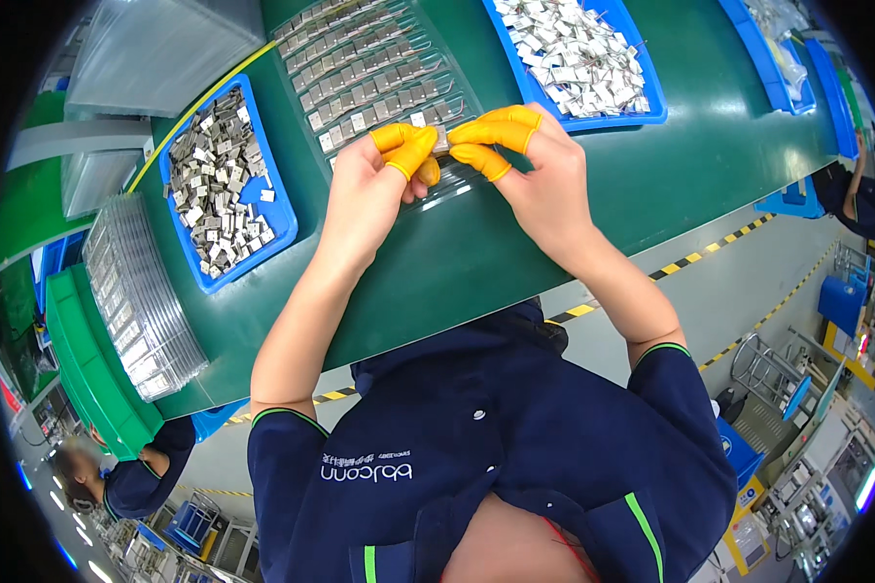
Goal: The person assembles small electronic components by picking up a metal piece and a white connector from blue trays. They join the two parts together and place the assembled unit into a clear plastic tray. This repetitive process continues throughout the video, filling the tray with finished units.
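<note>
Both my hands wear yellow finger cots and meet over the near end of a clear plastic tray (454,189). My left hand (379,175) is closed, pinching a small silver-grey rectangular part (441,142) between thumb and finger. From the other side my right hand (535,160) grips the same part, its fingertips pressed together. The fingers cover much of the part, so its details are hidden. Beyond my hands, rows of similar grey and white parts (369,87) with thin wires lie in the tray.
Left of my hands, a blue bin (289,225) holds loose grey metal pieces. Another blue bin (657,102), at the upper right, holds white pieces with wires. Stacked clear trays (156,311) and a green crate (92,374) stand far left. Other people (151,476) are nearby.
</note>
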The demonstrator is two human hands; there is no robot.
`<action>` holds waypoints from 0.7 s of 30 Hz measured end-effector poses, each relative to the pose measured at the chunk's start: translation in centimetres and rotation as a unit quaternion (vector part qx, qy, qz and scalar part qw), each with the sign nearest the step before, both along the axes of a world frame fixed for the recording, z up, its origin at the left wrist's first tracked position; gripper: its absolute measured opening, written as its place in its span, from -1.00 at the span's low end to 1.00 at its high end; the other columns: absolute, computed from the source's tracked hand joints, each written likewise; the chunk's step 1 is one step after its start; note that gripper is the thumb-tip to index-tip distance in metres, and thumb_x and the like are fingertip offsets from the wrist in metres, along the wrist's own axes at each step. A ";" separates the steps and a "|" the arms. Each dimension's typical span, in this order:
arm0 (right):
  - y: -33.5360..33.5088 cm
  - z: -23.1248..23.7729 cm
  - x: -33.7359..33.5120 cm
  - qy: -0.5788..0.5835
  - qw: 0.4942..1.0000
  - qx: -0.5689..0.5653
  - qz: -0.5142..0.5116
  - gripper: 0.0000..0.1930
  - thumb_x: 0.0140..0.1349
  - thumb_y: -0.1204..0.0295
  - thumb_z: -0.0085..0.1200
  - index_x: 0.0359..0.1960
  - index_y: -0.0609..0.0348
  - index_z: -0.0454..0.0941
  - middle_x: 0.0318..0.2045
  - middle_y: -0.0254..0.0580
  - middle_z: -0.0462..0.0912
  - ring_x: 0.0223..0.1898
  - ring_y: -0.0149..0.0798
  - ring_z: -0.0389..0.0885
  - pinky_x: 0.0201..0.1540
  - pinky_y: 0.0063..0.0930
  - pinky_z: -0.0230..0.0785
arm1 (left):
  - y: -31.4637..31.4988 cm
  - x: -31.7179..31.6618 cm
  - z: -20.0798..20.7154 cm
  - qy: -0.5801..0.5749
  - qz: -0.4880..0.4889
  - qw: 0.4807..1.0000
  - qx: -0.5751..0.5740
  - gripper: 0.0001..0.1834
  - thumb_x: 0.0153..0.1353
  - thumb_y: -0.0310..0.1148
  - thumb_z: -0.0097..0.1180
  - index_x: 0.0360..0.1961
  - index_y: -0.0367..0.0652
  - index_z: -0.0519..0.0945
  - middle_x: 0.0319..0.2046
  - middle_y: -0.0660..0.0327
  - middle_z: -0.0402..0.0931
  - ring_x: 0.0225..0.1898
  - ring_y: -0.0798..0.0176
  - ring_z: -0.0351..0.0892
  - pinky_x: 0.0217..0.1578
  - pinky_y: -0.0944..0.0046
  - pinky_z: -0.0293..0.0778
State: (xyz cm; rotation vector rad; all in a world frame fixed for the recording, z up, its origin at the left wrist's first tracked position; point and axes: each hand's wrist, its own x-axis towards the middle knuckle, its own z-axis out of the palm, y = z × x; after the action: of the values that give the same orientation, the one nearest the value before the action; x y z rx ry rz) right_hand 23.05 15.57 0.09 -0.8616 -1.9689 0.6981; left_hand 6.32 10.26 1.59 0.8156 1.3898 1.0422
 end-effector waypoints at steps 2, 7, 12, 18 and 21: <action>0.8 -0.1 0.2 -0.029 0.999 0.019 -0.001 -0.82 -0.12 0.55 0.23 -0.40 0.15 0.63 -0.42 -0.24 0.60 -0.34 -0.16 0.50 -0.29 -0.42 0.39 | -0.4 0.5 -0.9 0.079 0.041 0.993 0.083 -0.82 0.21 -0.44 0.02 -0.23 -0.30 0.55 -0.48 0.22 0.53 -0.49 0.45 0.44 -0.44 0.46 0.36; 2.3 -1.1 1.5 -0.065 0.996 0.045 -0.029 -0.84 -0.12 0.52 0.24 -0.42 0.16 0.62 -0.44 -0.24 0.58 -0.36 -0.16 0.50 -0.30 -0.40 0.39 | -1.5 -0.4 -1.4 0.539 -0.077 0.768 0.338 -0.78 0.05 -0.54 0.05 -0.23 -0.20 0.59 -0.13 0.14 0.55 0.02 0.14 0.48 0.05 0.13 0.31; 2.1 -2.1 1.6 -0.128 0.984 0.122 0.020 -0.84 -0.14 0.50 0.25 -0.44 0.15 0.63 -0.42 -0.28 0.59 -0.31 -0.22 0.50 -0.25 -0.41 0.36 | -2.0 -0.2 -2.1 0.503 -0.125 0.789 0.329 -0.73 -0.01 -0.58 0.04 -0.22 -0.20 0.59 -0.06 0.13 0.52 0.18 0.10 0.32 0.19 0.00 0.15; 2.1 -2.7 1.4 -0.199 0.967 0.160 0.011 -0.83 -0.19 0.51 0.23 -0.46 0.13 0.62 -0.39 -0.31 0.58 -0.22 -0.26 0.47 -0.17 -0.41 0.31 | -1.5 -0.2 -2.4 0.500 -0.129 0.792 0.325 -0.71 0.00 -0.57 0.05 -0.19 -0.21 0.58 -0.05 0.13 0.51 0.17 0.11 0.32 0.20 0.02 0.16; 2.1 -2.4 1.2 -0.205 0.963 0.176 0.018 -0.83 -0.20 0.52 0.21 -0.47 0.13 0.62 -0.38 -0.31 0.56 -0.20 -0.26 0.46 -0.12 -0.38 0.29 | -1.4 -0.2 -2.5 0.507 -0.128 0.788 0.325 -0.73 0.01 -0.56 0.05 -0.20 -0.22 0.58 -0.05 0.13 0.51 0.16 0.11 0.33 0.19 0.05 0.19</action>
State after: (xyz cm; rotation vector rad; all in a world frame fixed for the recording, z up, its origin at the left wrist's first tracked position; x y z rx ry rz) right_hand 24.29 17.65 -2.36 -0.7955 -2.3871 0.1782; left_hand 6.10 8.81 -0.92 2.2581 1.6883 0.8699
